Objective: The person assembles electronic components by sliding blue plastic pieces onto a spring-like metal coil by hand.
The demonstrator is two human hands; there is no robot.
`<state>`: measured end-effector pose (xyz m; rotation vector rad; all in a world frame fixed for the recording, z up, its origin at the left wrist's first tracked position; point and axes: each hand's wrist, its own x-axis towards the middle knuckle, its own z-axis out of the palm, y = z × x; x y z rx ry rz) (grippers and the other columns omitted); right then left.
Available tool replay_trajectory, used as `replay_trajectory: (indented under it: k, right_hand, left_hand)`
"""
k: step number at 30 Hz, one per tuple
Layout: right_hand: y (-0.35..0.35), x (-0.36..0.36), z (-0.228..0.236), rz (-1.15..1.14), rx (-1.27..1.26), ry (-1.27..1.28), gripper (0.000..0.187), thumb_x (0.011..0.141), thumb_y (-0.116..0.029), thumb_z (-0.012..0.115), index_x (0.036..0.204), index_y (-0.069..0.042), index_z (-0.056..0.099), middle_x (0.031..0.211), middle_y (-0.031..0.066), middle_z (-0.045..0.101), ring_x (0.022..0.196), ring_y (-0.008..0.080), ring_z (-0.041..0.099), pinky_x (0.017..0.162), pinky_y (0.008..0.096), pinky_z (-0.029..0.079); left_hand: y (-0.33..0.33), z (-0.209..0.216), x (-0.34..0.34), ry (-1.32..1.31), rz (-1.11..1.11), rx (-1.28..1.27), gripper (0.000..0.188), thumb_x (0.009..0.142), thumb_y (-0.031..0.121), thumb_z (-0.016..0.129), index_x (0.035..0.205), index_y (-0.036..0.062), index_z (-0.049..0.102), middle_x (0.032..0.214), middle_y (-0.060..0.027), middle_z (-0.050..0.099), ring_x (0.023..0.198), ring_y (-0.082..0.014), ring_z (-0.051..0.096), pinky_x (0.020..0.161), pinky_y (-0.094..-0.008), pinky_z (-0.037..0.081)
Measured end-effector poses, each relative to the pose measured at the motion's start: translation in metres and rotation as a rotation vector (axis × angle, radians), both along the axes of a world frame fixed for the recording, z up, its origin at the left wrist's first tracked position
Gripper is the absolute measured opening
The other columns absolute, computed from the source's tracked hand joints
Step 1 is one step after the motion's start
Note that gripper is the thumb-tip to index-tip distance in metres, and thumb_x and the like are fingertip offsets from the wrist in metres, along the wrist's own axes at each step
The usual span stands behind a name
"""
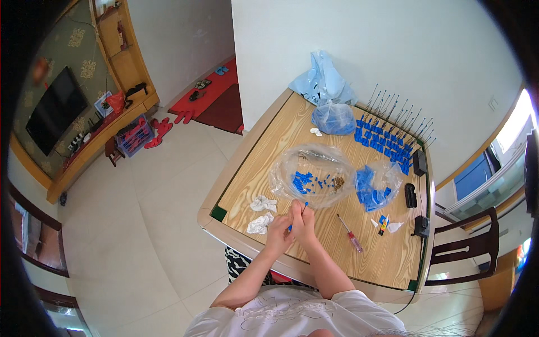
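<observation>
Head view: both hands meet over the near edge of the wooden counter [281, 140], just short of the clear bag [311, 174], which serves as landmark here. Left hand [279, 236] is pinched shut w/ fingers around a small blue piece [290, 227]. Right hand [304, 222] is closed too, fingers holding a thin dark pin [304, 209] that sticks up toward the bag; exact grip too small to tell.

Inside the clear bag: a scatter of loose blue parts [307, 181] plus a little brownish clump. Right of the bag, a second bag of blue parts [375, 185]. Beyond the bag, at the far right, rows of finished blue pieces with pins [393, 137] are laid out, approx. a couple dozen, so a good share looks done; the loose parts in both bags suggest plenty left. Farther back sits a blue plastic bag [325, 84].

Near right of the bag: a red-handled screwdriver [351, 235]. Near left of the bag: two crumpled white tissues [261, 213].
</observation>
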<state>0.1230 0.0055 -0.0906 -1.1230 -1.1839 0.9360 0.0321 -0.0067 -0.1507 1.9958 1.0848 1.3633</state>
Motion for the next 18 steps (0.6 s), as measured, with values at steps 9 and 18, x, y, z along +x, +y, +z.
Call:
replay_trajectory:
  k: [9,18]
  right_hand:
    - [0.001,0.000,-0.003,0.006,0.026,-0.010,0.035,0.094,-0.017,0.041,0.061,-0.006,0.040,0.055,-0.0037,0.037,0.051,0.0053,0.032,0.045,0.0232,0.026]
    - [0.000,-0.002,0.002,0.011,0.021,0.030,0.034,0.094,-0.016,0.042,0.061,-0.007,0.040,0.055,-0.0051,0.034,0.051,0.0044,0.030,0.045,0.0224,0.024]
  left_hand:
    - [0.000,0.002,0.000,-0.013,-0.001,-0.014,0.035,0.059,-0.002,0.062,0.093,0.0025,0.058,0.079,-0.0096,0.054,0.076,-0.0302,0.050,0.067,-0.0381,0.041]
    - [0.001,-0.006,-0.002,0.010,-0.015,-0.015,0.041,0.063,0.001,0.065,0.103,0.0036,0.056,0.084,-0.0108,0.056,0.078,-0.0295,0.052,0.068,-0.0362,0.041]
